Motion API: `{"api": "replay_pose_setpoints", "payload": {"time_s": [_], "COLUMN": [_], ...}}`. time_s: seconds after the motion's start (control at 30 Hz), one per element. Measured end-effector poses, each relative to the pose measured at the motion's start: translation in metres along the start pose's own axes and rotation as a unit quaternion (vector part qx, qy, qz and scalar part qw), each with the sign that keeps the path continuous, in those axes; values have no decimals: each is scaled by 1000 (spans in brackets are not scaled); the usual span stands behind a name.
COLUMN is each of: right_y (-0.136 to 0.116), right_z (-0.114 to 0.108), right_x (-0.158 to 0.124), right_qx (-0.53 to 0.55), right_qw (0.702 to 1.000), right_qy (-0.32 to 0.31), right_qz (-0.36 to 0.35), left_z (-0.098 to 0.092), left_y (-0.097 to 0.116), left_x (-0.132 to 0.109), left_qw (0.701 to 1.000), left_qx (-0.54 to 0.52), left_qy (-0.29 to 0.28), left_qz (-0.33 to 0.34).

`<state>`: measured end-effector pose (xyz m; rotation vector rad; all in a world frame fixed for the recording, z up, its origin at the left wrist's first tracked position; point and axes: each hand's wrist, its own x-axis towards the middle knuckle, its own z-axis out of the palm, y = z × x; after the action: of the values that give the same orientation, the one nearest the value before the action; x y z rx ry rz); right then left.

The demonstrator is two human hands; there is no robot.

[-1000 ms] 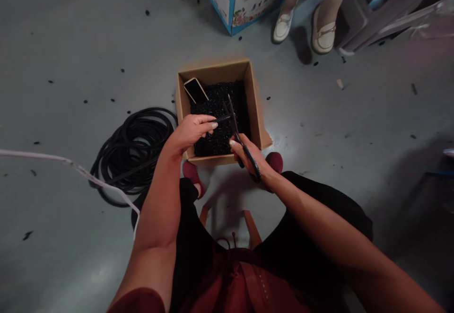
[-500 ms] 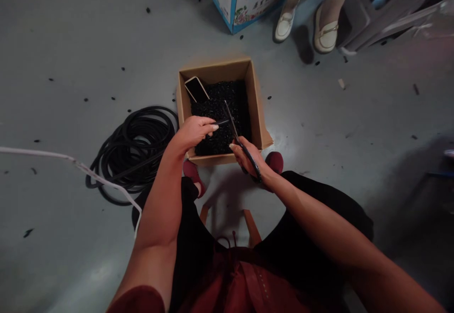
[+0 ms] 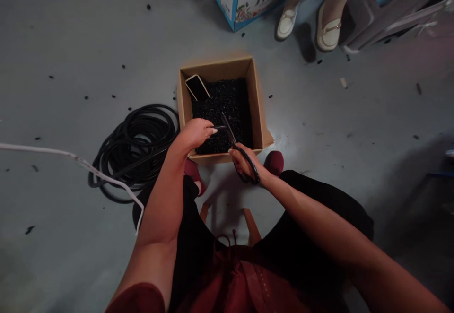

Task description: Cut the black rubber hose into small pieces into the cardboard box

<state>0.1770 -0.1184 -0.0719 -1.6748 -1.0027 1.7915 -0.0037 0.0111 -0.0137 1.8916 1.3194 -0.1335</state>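
Note:
My left hand (image 3: 197,133) is closed around a black ribbed hose (image 3: 220,127), whose short end sticks out to the right past the fingertips. In my right hand (image 3: 246,159) is a pair of black-handled scissors (image 3: 230,131), the blades pointing up and left at the hose end. Both hands are over the near part of an open cardboard box (image 3: 260,109). Small black cut pieces (image 3: 230,95) fill its bottom. A phone-like dark rectangle with a pale rim (image 3: 197,88) leans in the box's far left corner.
A coil of black hose (image 3: 133,152) lies on the floor left of the box. A white cord (image 3: 71,154) crosses at the left. Ahead stand a blue-and-white carton (image 3: 244,1), another person's feet in pale shoes (image 3: 329,34) and a grey plastic stool (image 3: 365,20). Black bits dot the floor.
The scissors have shifted slightly down and left, and their handles look further apart. My left hand and the hose end are slightly lower.

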Motion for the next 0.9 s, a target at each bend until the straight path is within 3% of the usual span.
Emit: {"api": "replay_pose_setpoints", "payload": {"time_s": [0.1,0.3,0.5,0.9], "right_y": [-1,-6,-18,-31], "right_z": [1,-2,-3,-4], "right_x": [-1,-1,-8,-19], "right_qx": [8,72,80,25], "right_qw": [999,996,997,997], "right_qy": [-1,4,11,-26], "right_qz": [46,44,-17,-73], "left_z": [2,-3,-11,-9], "left_y": [-1,4,9,6], "left_x": [1,-2,-10,-9], "left_qw": [1000,999,982,973], "left_qx": [12,-30,-153,-214], "left_qy": [3,43,102,89], "left_qz": [-4,0,-38,-18]}}
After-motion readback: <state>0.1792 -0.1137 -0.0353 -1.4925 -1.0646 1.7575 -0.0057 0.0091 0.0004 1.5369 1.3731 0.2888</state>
